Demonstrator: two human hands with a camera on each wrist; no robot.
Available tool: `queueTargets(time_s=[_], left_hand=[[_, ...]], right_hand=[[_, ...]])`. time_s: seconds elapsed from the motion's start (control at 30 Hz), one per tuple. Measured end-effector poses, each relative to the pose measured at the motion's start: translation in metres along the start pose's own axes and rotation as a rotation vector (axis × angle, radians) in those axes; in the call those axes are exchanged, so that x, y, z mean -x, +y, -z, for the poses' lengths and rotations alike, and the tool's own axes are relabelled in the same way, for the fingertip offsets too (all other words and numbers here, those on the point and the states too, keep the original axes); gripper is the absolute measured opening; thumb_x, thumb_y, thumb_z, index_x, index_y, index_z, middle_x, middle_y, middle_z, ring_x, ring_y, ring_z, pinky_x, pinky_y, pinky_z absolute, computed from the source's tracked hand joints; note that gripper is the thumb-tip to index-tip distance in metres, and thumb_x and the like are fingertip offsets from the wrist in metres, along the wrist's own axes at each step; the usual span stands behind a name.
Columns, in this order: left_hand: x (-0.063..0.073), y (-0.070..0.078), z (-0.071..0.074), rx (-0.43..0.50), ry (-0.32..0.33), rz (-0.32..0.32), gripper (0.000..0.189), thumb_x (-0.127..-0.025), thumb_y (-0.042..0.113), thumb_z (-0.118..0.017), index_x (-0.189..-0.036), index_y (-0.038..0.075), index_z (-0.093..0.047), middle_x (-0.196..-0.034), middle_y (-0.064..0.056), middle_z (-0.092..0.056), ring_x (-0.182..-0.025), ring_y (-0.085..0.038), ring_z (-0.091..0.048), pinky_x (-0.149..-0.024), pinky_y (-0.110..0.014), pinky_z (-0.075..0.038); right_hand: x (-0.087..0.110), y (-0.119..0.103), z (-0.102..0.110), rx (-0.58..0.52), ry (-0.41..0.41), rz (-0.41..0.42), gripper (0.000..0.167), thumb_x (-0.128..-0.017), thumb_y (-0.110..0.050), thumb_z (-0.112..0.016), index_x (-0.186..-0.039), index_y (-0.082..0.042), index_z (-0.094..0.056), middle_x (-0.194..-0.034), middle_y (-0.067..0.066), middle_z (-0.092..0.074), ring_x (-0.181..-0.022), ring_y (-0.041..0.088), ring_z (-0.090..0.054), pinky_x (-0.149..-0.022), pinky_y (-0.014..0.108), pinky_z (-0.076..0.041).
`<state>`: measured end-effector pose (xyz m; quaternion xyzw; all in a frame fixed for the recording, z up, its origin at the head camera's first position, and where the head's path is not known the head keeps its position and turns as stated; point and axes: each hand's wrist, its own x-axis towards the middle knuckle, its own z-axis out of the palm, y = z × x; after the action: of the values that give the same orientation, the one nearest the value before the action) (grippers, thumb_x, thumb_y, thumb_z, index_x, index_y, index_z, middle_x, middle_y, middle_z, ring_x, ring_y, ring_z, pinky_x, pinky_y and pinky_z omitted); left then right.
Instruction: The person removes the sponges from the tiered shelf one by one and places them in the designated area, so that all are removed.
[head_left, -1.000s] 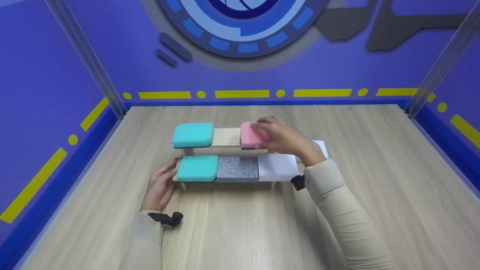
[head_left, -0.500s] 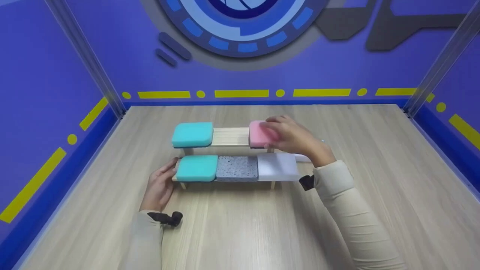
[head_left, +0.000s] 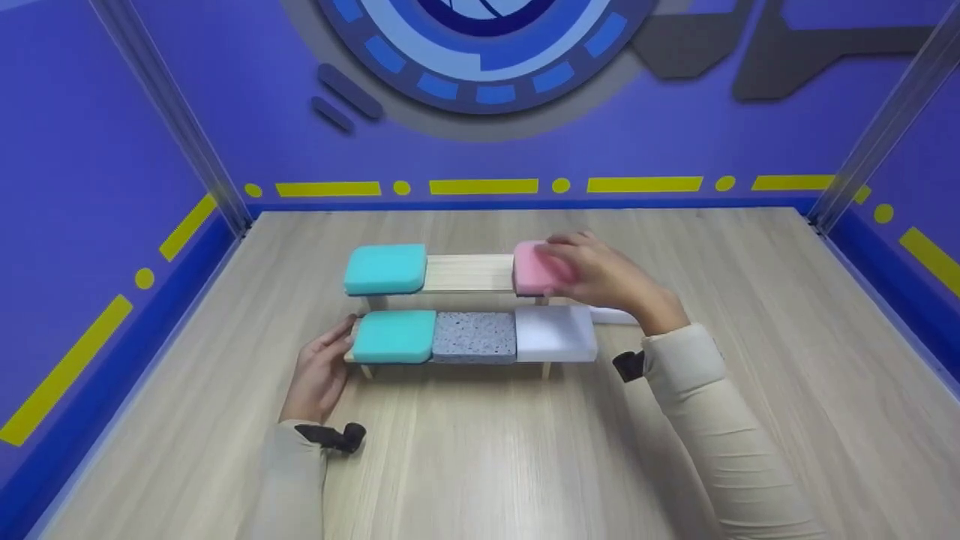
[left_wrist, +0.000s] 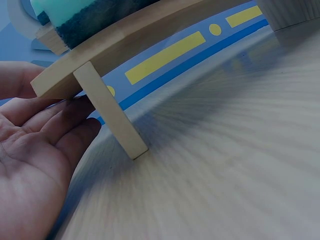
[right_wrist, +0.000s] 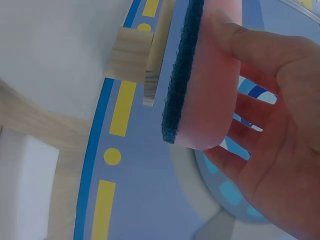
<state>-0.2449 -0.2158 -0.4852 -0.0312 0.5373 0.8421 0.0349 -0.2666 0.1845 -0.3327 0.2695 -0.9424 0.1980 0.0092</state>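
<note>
My right hand (head_left: 611,274) holds a pink sponge (head_left: 529,268) by thumb and fingers at the right end of the rear wooden shelf (head_left: 471,273). In the right wrist view, the sponge's dark green scouring layer (right_wrist: 180,75) faces the shelf, with a narrow gap between them. My left hand (head_left: 319,375) grips the left end of the front wooden shelf (left_wrist: 107,47), thumb and fingers on either side of the board. On the front shelf sit a turquoise sponge (head_left: 394,337), a speckled grey block (head_left: 475,338) and a white block (head_left: 556,334). Another turquoise sponge (head_left: 385,269) lies on the rear shelf's left end.
Behind the front shelf's right end, a white piece (head_left: 615,316) lies on the wood-grain table (head_left: 465,450), partly hidden by my right arm. Short legs (left_wrist: 111,111) hold the shelves up. Blue panels (head_left: 480,161) enclose the table at the back and sides.
My right hand has moved the pink sponge rightward along the rear shelf, showing more bare wood beside the turquoise sponge. The left hand stays in place.
</note>
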Motion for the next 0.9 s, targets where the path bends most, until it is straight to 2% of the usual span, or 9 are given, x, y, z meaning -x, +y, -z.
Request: queueTargets(time_s=[0.3,0.6,0.9], left_hand=[[0.0,-0.001,0.001,-0.009,-0.005,0.003,0.053,-0.097,-0.005,-0.042,-0.147,-0.009,-0.024,-0.159,-0.015,-0.019,-0.149,-0.02,-0.01,-0.122,-0.033,-0.013],[0.0,0.0,0.0,0.017,-0.004,-0.002,0.053,-0.097,-0.005,-0.042,-0.146,-0.009,-0.024,-0.159,-0.015,-0.021,-0.149,-0.02,-0.013,-0.122,-0.032,-0.014],[0.0,0.0,0.0,0.018,-0.007,-0.007,0.053,-0.097,-0.005,-0.041,-0.146,-0.01,-0.023,-0.159,-0.017,-0.02,-0.149,-0.021,-0.013,-0.122,-0.032,-0.014]], right_hand=[[0.008,0.008,0.006,-0.005,-0.017,-0.04,0.061,-0.087,-0.022,-0.071,-0.142,-0.011,-0.047,-0.148,0.018,-0.041,-0.14,0.038,-0.032,-0.114,0.056,-0.029],[0.016,0.022,0.007,-0.002,0.022,-0.022,0.059,-0.087,-0.017,-0.071,-0.14,-0.007,-0.049,-0.144,0.021,-0.044,-0.136,0.038,-0.037,-0.112,0.055,-0.034],[0.024,0.035,0.006,-0.021,0.029,-0.061,0.06,-0.087,-0.019,-0.071,-0.141,-0.007,-0.048,-0.145,0.021,-0.043,-0.135,0.039,-0.039,-0.111,0.055,-0.035]])
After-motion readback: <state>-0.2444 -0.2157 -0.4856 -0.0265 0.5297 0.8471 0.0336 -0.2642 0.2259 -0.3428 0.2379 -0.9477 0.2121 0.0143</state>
